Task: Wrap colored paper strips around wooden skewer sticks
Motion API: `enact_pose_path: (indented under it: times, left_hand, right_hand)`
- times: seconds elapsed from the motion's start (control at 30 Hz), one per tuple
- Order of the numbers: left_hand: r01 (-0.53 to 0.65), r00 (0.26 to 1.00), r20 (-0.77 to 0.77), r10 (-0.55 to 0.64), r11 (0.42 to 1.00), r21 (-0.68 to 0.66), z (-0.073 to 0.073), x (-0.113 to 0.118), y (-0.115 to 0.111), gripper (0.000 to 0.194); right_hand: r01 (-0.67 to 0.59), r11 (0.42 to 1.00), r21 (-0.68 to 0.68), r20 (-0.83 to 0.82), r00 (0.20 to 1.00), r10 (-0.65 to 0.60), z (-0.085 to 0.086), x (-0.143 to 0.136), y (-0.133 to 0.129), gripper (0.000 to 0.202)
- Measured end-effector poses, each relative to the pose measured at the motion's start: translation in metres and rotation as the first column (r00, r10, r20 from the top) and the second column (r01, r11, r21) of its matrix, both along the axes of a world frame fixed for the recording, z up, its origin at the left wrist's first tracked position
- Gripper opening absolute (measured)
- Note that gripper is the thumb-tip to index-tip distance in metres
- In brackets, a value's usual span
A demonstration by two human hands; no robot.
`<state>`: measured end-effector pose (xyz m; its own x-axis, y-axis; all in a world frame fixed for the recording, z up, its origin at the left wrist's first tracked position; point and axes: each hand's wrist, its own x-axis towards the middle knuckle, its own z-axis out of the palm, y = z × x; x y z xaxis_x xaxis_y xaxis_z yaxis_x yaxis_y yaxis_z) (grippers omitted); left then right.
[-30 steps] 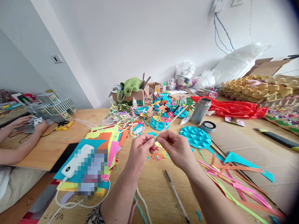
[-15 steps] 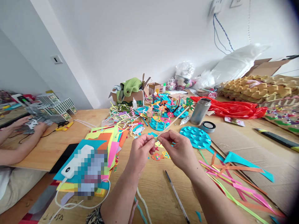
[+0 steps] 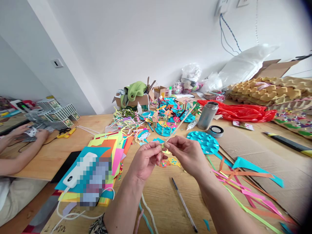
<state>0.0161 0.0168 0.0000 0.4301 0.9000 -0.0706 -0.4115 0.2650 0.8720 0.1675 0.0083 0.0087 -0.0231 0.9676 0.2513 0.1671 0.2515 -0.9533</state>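
Note:
A thin pale stick (image 3: 181, 124) slants up and away from the fingertips of my right hand (image 3: 186, 154), which pinches its near end. A green decorated piece (image 3: 195, 109) shows at the stick's far end; I cannot tell if it is attached. My left hand (image 3: 146, 159) is closed, thumb against fingers, on a small yellow-green bit (image 3: 162, 146) where the two hands meet. Its shape is mostly hidden. Paper fish (image 3: 174, 162) with dots lie on the table just beyond and below my fingers.
A pen (image 3: 184, 204) and yarn strands (image 3: 148, 211) lie close by. Coloured paper with a white power bank (image 3: 80, 170) sits left, paper strips (image 3: 243, 187) right. Behind stand a blue egg-tray disc (image 3: 203, 142), a metal flask (image 3: 207, 115) and a craft pile. Another person's hands (image 3: 40, 135) work far left.
The stick now slants a little more steeply. My hands stay together at nearly the same spot, with the left fingers slightly shifted. The whole view has moved slightly.

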Motion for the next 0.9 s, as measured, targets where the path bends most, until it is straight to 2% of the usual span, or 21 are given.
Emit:
enact_pose_path:
  times: [0.07, 0.13, 0.2, 0.27, 0.37, 0.47, 0.57, 0.63, 0.7, 0.77, 0.9]
  left_hand:
    - [-0.041, 0.994, -0.096, 0.049, 0.996, 0.083, 0.001, 0.001, -0.001, 0.016]
    - [-0.112, 0.958, -0.238, 0.161, 0.972, 0.207, 0.002, 0.003, -0.003, 0.017]
    - [-0.161, 0.886, -0.363, 0.288, 0.926, 0.342, 0.002, 0.005, -0.005, 0.019]
    - [-0.162, 0.795, -0.451, 0.406, 0.858, 0.487, 0.001, 0.006, -0.007, 0.017]
    - [-0.103, 0.636, -0.503, 0.586, 0.710, 0.697, -0.003, 0.007, -0.008, 0.015]
    - [-0.040, 0.489, -0.433, 0.757, 0.515, 0.856, -0.006, 0.007, -0.007, 0.015]
    - [0.032, 0.416, -0.313, 0.854, 0.330, 0.943, -0.008, 0.008, -0.006, 0.015]
    - [0.074, 0.386, -0.265, 0.884, 0.257, 0.964, -0.008, 0.008, -0.006, 0.015]
    - [0.110, 0.360, -0.245, 0.900, 0.220, 0.969, -0.009, 0.009, -0.007, 0.015]
    - [0.136, 0.337, -0.246, 0.909, 0.211, 0.968, -0.009, 0.010, -0.008, 0.015]
    - [0.123, 0.294, -0.272, 0.916, 0.246, 0.961, -0.010, 0.011, -0.010, 0.013]
  right_hand:
    - [0.008, 1.000, -0.021, -0.012, 1.000, -0.009, -0.002, 0.000, 0.002, 0.025]
    - [0.020, 0.999, -0.035, -0.008, 1.000, -0.020, -0.003, -0.001, 0.003, 0.026]
    - [0.019, 0.999, -0.045, -0.012, 1.000, -0.020, -0.004, -0.002, 0.004, 0.026]
    - [-0.007, 0.998, -0.062, -0.030, 1.000, 0.005, -0.003, -0.001, 0.005, 0.027]
    - [-0.089, 0.989, -0.114, -0.078, 0.994, 0.080, -0.001, 0.002, 0.006, 0.032]
    - [-0.172, 0.971, -0.167, -0.126, 0.980, 0.152, -0.003, 0.007, 0.009, 0.037]
    - [-0.274, 0.934, -0.231, -0.253, 0.943, 0.214, -0.010, 0.009, 0.014, 0.038]
    - [-0.321, 0.913, -0.253, -0.369, 0.904, 0.215, -0.015, 0.008, 0.016, 0.035]
    - [-0.313, 0.917, -0.247, -0.430, 0.884, 0.186, -0.017, 0.005, 0.017, 0.033]
    - [-0.248, 0.943, -0.223, -0.410, 0.901, 0.140, -0.018, 0.001, 0.016, 0.031]
    - [-0.033, 0.995, -0.089, -0.162, 0.987, 0.018, -0.014, -0.007, 0.010, 0.023]
